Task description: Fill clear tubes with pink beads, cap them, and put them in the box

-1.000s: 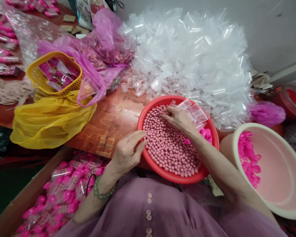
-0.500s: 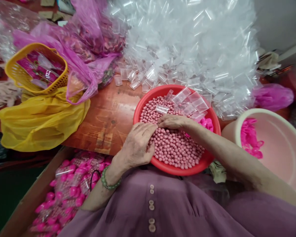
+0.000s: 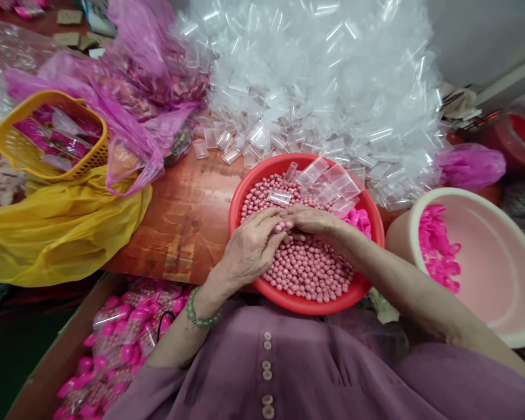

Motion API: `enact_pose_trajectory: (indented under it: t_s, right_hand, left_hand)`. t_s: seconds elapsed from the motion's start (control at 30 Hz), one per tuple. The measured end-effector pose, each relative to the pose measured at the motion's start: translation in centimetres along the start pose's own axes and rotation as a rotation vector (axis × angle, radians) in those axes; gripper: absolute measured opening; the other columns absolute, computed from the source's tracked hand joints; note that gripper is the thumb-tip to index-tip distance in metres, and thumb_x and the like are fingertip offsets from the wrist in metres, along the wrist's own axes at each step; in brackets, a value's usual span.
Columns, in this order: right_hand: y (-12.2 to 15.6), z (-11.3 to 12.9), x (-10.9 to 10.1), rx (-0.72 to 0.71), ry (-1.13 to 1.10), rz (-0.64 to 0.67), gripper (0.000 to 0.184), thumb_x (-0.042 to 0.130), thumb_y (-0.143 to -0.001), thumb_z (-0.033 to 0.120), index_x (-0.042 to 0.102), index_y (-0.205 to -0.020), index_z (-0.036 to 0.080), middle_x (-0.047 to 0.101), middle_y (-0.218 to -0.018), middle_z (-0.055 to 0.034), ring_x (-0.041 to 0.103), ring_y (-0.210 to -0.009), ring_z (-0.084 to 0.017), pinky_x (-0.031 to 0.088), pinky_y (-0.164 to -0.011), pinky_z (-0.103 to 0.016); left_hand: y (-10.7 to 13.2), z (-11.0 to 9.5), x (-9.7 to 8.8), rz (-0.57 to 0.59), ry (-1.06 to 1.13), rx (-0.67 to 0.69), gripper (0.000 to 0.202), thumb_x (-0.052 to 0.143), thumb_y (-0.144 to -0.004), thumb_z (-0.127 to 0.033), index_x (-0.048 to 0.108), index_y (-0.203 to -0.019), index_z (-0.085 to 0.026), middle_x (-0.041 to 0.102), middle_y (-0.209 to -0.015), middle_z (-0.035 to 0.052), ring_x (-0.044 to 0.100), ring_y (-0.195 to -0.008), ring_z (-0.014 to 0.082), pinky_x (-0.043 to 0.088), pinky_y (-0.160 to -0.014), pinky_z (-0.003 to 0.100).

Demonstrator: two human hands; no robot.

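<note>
My left hand (image 3: 250, 244), with a green bead bracelet (image 3: 196, 310) at the wrist, is closed round a small clear plastic tube (image 3: 284, 226) with pink beads inside. The tube is tilted above the red basin (image 3: 235, 204). My right hand (image 3: 311, 221) meets it at the tube's right end, fingers curled downward; what they hold is hidden. Below both hands lie many loose pink beads (image 3: 312, 271). Clear tubes (image 3: 332, 182) rest on the beads at the basin's back, beside bright pink plastic caps (image 3: 359, 221).
A large heap of clear tubes (image 3: 324, 87) covers the table behind the basin. On the right stands a pale tub (image 3: 485, 262) with pink plastic pieces. At left are a yellow basket (image 3: 13, 137) and yellow bag (image 3: 61, 227). A box of filled pink-capped tubes (image 3: 118, 344) sits below.
The tube with beads now shows between my hands, where it was hidden before. Both hands have turned and lifted slightly off the beads. The whole view has shifted a little.
</note>
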State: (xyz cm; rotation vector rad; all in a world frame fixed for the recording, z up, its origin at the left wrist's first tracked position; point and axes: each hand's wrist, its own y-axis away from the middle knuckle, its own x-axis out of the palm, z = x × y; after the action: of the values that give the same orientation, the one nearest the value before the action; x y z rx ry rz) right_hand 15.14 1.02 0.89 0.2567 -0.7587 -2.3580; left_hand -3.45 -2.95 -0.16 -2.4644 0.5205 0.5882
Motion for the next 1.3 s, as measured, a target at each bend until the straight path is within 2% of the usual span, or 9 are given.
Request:
enact_pose_trajectory:
  t_s: [0.17, 0.37, 0.53, 0.67, 0.77, 0.83, 1.03, 1.17, 1.3]
  right_hand:
    - [1.6, 0.7, -0.4, -0.085, 0.207, -0.150, 0.034, 0.061, -0.082, 0.048, 0.063, -0.082, 0.014, 0.045, -0.053, 0.0077, 0.037, -0.045, -0.006, 0.027, -0.043, -0.021]
    - [1.9, 0.2, -0.7, -0.244, 0.220, -0.281, 0.033, 0.057, -0.087, 0.047, 0.066, -0.090, 0.015, 0.054, -0.058, 0.0042, 0.046, -0.050, -0.009, 0.031, -0.047, -0.022]
    - [2.5, 0.5, -0.3, -0.395, 0.100, -0.294, 0.029, 0.059, -0.088, 0.043, 0.067, -0.092, 0.016, 0.055, -0.059, 0.0035, 0.050, -0.049, -0.009, 0.033, -0.046, -0.022]
    - [3.1, 0.8, 0.0, -0.530, 0.042, -0.352, 0.018, 0.062, -0.086, 0.032, 0.068, -0.095, 0.018, 0.062, -0.081, -0.0001, 0.053, -0.057, -0.009, 0.042, -0.054, -0.024]
    - [3.3, 0.8, 0.1, -0.679, 0.123, -0.336, 0.016, 0.066, -0.080, 0.022, 0.067, -0.096, 0.020, 0.059, -0.096, -0.0020, 0.053, -0.068, -0.009, 0.045, -0.060, -0.025]
    - [3.3, 0.9, 0.3, -0.741, 0.233, -0.293, 0.021, 0.066, -0.079, 0.018, 0.066, -0.099, 0.020, 0.056, -0.094, -0.0017, 0.052, -0.071, -0.010, 0.044, -0.061, -0.024]
    - [3.3, 1.6, 1.0, -0.716, 0.418, -0.246, 0.019, 0.065, -0.081, 0.016, 0.060, -0.099, 0.019, 0.054, -0.086, -0.0002, 0.051, -0.071, -0.010, 0.043, -0.060, -0.023]
    - [3.1, 1.7, 1.3, -0.674, 0.415, -0.266, 0.010, 0.065, -0.081, 0.019, 0.056, -0.085, 0.019, 0.051, -0.079, 0.0015, 0.046, -0.066, -0.009, 0.039, -0.057, -0.022]
    - [2.9, 1.4, 1.2, -0.606, 0.323, -0.295, 0.024, 0.068, -0.081, 0.027, 0.045, -0.075, 0.021, 0.044, -0.071, 0.0045, 0.039, -0.060, -0.008, 0.034, -0.052, -0.022]
  left_hand:
    - [-0.6, -0.8, -0.7, -0.004, 0.308, -0.143, 0.024, 0.048, -0.097, -0.027, 0.062, -0.111, -0.013, 0.068, -0.112, 0.0113, 0.065, -0.104, 0.0177, 0.051, -0.095, 0.032]
    - [-0.4, -0.8, -1.0, 0.058, 0.359, -0.268, 0.019, 0.047, -0.097, -0.029, 0.058, -0.104, -0.015, 0.065, -0.091, 0.0038, 0.060, -0.080, 0.0128, 0.049, -0.077, 0.025]
    - [-0.4, -0.2, -0.7, 0.070, 0.476, -0.332, 0.021, 0.054, -0.093, -0.030, 0.057, -0.109, -0.016, 0.065, -0.093, 0.0025, 0.061, -0.084, 0.0132, 0.049, -0.081, 0.026]
    - [-0.6, 0.2, -0.5, 0.091, 0.527, -0.378, 0.022, 0.056, -0.092, -0.029, 0.059, -0.110, -0.017, 0.064, -0.092, 0.0015, 0.060, -0.084, 0.0136, 0.049, -0.083, 0.027]
    - [-0.8, 0.4, -0.4, 0.112, 0.573, -0.390, 0.023, 0.057, -0.091, -0.028, 0.059, -0.110, -0.016, 0.066, -0.095, 0.0029, 0.061, -0.088, 0.0151, 0.049, -0.085, 0.028]
    - [-0.9, 0.5, -0.5, 0.133, 0.592, -0.380, 0.023, 0.057, -0.091, -0.029, 0.061, -0.109, -0.015, 0.066, -0.097, 0.0045, 0.062, -0.091, 0.0166, 0.049, -0.086, 0.029]
    - [-0.8, 1.0, -0.5, 0.202, 0.653, -0.344, 0.029, 0.054, -0.091, -0.026, 0.061, -0.117, -0.016, 0.066, -0.105, 0.0055, 0.062, -0.098, 0.0190, 0.048, -0.092, 0.032]
    - [-1.1, 0.9, -0.8, 0.195, 0.722, -0.375, 0.023, 0.055, -0.090, -0.025, 0.063, -0.109, -0.016, 0.066, -0.100, 0.0046, 0.061, -0.092, 0.0170, 0.048, -0.087, 0.029]
    - [-1.4, 0.7, -1.1, 0.156, 0.769, -0.420, 0.017, 0.062, -0.086, -0.024, 0.064, -0.100, -0.016, 0.063, -0.090, 0.0021, 0.057, -0.082, 0.0128, 0.046, -0.077, 0.024]
